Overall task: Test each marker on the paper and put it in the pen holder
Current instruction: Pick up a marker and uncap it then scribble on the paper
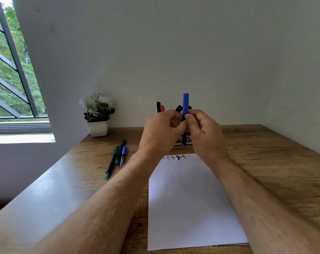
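I hold a blue-capped marker [185, 103] upright in front of me, above the far end of the white paper [188, 198]. My left hand [161, 131] and my right hand [204, 129] both pinch its black barrel at the middle. Its blue cap points up and its blue end shows below my hands. The paper carries a row of small zigzag scribbles [176, 157] along its far edge. Behind my hands stands the pen holder [185, 142], mostly hidden, with black and red marker tops [160, 107] sticking up from it. Three more markers [118, 156], two green and one blue, lie on the table left of the paper.
A white pot of white flowers [97, 114] stands at the table's back left corner by the wall. The wooden table [265, 162] runs to the wall at the back. A barred window [10, 70] is at the left.
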Action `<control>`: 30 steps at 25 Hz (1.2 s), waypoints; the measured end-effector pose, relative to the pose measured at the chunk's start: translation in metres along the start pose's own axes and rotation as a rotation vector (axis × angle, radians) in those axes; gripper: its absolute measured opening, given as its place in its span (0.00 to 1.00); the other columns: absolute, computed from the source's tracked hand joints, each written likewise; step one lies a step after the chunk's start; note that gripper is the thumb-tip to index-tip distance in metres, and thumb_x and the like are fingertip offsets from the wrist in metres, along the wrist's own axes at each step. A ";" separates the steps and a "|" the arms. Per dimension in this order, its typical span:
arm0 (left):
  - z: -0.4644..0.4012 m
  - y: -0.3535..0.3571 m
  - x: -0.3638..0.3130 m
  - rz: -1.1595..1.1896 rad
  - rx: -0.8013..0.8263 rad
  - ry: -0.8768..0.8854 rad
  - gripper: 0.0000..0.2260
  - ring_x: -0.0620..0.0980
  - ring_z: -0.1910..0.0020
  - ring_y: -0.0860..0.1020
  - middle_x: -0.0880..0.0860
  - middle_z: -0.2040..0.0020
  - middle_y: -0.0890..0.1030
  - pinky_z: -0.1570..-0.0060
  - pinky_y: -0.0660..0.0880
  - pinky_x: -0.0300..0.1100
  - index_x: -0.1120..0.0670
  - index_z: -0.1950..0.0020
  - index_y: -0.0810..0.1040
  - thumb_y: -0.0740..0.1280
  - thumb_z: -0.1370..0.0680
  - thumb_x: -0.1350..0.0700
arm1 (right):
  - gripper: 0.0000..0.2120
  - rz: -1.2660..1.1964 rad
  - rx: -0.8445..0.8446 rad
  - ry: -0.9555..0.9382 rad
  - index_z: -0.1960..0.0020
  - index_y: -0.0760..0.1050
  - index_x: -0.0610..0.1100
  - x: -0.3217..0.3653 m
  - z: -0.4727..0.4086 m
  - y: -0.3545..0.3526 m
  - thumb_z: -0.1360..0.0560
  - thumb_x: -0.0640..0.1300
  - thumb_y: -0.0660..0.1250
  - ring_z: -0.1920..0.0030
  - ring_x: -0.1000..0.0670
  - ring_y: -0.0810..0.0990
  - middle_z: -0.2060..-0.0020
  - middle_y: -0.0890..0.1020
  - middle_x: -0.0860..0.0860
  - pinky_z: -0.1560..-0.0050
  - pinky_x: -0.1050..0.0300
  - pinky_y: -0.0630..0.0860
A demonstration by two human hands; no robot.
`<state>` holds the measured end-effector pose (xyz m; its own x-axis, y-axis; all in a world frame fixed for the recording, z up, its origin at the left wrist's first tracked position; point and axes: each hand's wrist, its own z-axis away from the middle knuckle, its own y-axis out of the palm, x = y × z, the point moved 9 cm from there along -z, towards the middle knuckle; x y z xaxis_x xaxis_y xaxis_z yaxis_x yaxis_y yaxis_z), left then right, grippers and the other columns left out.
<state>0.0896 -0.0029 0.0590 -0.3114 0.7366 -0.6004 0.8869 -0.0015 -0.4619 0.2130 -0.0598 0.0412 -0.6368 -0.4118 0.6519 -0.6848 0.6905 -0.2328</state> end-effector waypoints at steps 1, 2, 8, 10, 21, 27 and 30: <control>0.001 0.000 -0.004 0.019 0.005 0.031 0.06 0.39 0.63 0.82 0.44 0.62 0.85 0.57 0.80 0.36 0.47 0.49 0.84 0.70 0.23 0.50 | 0.14 -0.017 -0.023 -0.004 0.39 0.78 0.45 0.002 0.000 -0.003 0.18 0.50 0.60 0.53 0.56 0.83 0.53 0.85 0.53 0.53 0.57 0.81; 0.002 0.001 -0.007 0.032 0.007 0.062 0.07 0.37 0.62 0.82 0.43 0.61 0.85 0.58 0.79 0.32 0.47 0.46 0.85 0.70 0.22 0.51 | 0.13 -0.039 -0.048 -0.005 0.40 0.78 0.44 0.003 -0.001 -0.006 0.18 0.49 0.62 0.54 0.56 0.84 0.54 0.85 0.53 0.54 0.58 0.82; 0.002 -0.016 0.000 0.264 -0.172 0.033 0.09 0.40 0.61 0.83 0.45 0.58 0.86 0.61 0.79 0.34 0.52 0.45 0.85 0.67 0.21 0.59 | 0.09 0.006 -0.034 -0.007 0.49 0.74 0.46 0.007 0.004 -0.006 0.22 0.50 0.69 0.65 0.56 0.83 0.63 0.83 0.53 0.64 0.59 0.80; 0.000 -0.015 0.007 0.442 -0.152 -0.037 0.08 0.43 0.64 0.83 0.49 0.59 0.86 0.65 0.78 0.35 0.55 0.46 0.85 0.67 0.20 0.58 | 0.09 0.053 -0.010 -0.012 0.50 0.74 0.46 0.006 0.005 -0.003 0.23 0.48 0.71 0.64 0.56 0.81 0.63 0.82 0.54 0.64 0.61 0.79; -0.003 -0.003 0.028 0.670 -0.092 -0.218 0.12 0.47 0.71 0.75 0.53 0.68 0.81 0.70 0.76 0.39 0.62 0.53 0.84 0.70 0.22 0.52 | 0.12 0.132 0.027 -0.096 0.44 0.84 0.48 0.014 0.005 -0.003 0.20 0.52 0.65 0.72 0.58 0.73 0.72 0.76 0.58 0.71 0.69 0.65; -0.003 -0.004 0.029 0.752 -0.095 -0.243 0.12 0.45 0.72 0.75 0.59 0.64 0.81 0.70 0.76 0.36 0.63 0.52 0.84 0.71 0.22 0.54 | 0.20 0.244 -0.015 0.005 0.60 0.80 0.48 0.005 0.005 -0.010 0.24 0.63 0.64 0.76 0.56 0.70 0.75 0.75 0.54 0.74 0.61 0.64; -0.003 -0.009 0.034 0.776 -0.128 -0.265 0.09 0.45 0.71 0.77 0.59 0.63 0.81 0.69 0.77 0.36 0.62 0.52 0.84 0.71 0.22 0.56 | 0.18 0.324 -0.002 0.019 0.56 0.80 0.48 0.003 0.006 -0.009 0.22 0.61 0.63 0.73 0.57 0.74 0.72 0.77 0.56 0.74 0.61 0.68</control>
<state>0.0723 0.0244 0.0448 0.3495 0.3737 -0.8592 0.9098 -0.3547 0.2158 0.2148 -0.0708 0.0406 -0.8147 -0.1590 0.5576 -0.4467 0.7853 -0.4287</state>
